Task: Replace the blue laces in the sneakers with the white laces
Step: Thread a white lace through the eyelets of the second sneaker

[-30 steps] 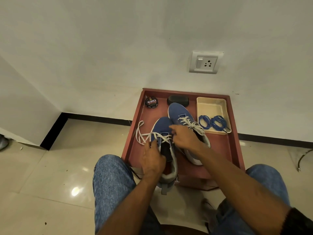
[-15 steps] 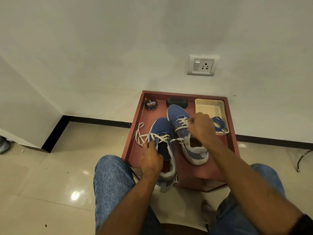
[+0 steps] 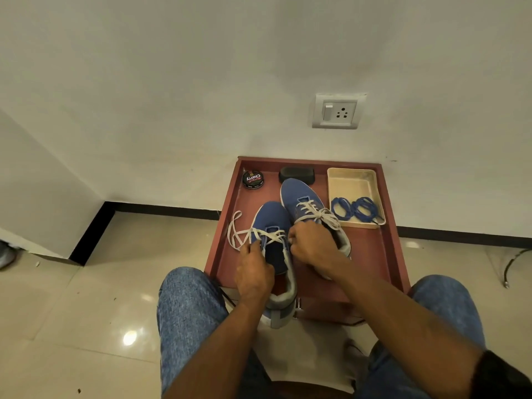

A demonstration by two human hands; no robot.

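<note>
1. Two blue sneakers sit side by side in the head view, on a reddish-brown tray (image 3: 371, 254) pushed against the wall, close enough that the seated person can work without leaning.
2. Right sneaker (image 3: 302, 203) lies further back, already threaded with its white lace (image 3: 319, 213); it looks finished or nearly so, parked out of the way.
3. Left sneaker (image 3: 272, 223) is nearer, its heel hanging over the tray's front edge, likely pulled close for easier threading.
4. Left hand (image 3: 254, 272) rests on that sneaker's left side, fingers curled at the eyelets and seemingly pinching the white lace (image 3: 244, 233); the exact pinch is hidden behind the knuckles.
5. Right hand (image 3: 309, 244) comes in from the other side, fingers curled down at the eyelet row; whether they pinch lace or just steady the upper, one cannot tell.
6. Loose lace ends trail off to the left across the tray floor, so plenty of slack remains to feed through.
7. Blue laces (image 3: 355, 208) lie coiled in a cream tray (image 3: 351, 180) at the right, set well apart, evidently done with.
8. Polish tin (image 3: 252, 180) and a black brush (image 3: 296, 174) wait at the back, untouched.
</note>
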